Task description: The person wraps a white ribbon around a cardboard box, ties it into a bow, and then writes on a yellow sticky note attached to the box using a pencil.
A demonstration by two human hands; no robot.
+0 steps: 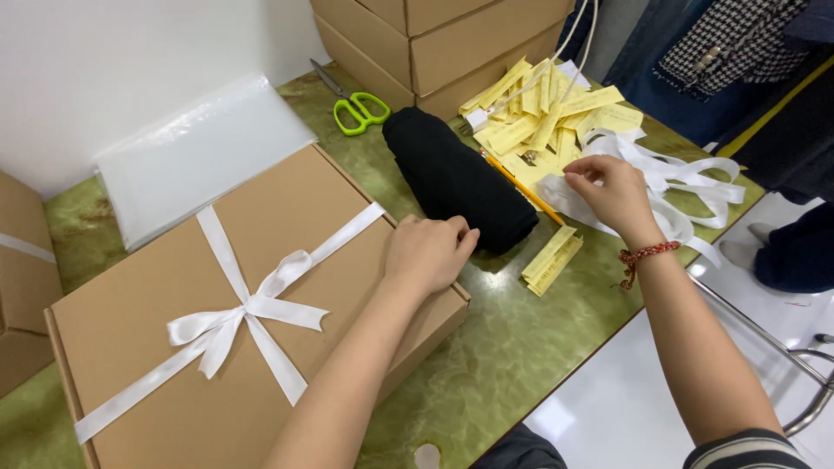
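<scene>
A flat brown cardboard box (156,287) tied with a white ribbon bow (243,317) lies on the green marbled table (486,365). My left hand (427,252) rests in a loose fist on the box's right corner, next to a rolled black cloth (456,178). My right hand (612,193) reaches over a heap of white ribbon strips (686,187), fingers pinching at a strip beside the pile of yellow paper tags (547,113). A red braided bracelet (647,254) circles that wrist. A small stack of yellow tags (552,259) and a yellow pencil (526,189) lie between the hands.
Green-handled scissors (356,108) lie behind the black cloth. Stacked brown cartons (452,39) stand at the back. Clear plastic bags (195,152) lie at the left by the white wall. Another brown box (22,278) sits at the far left. Hanging clothes (738,52) fill the right.
</scene>
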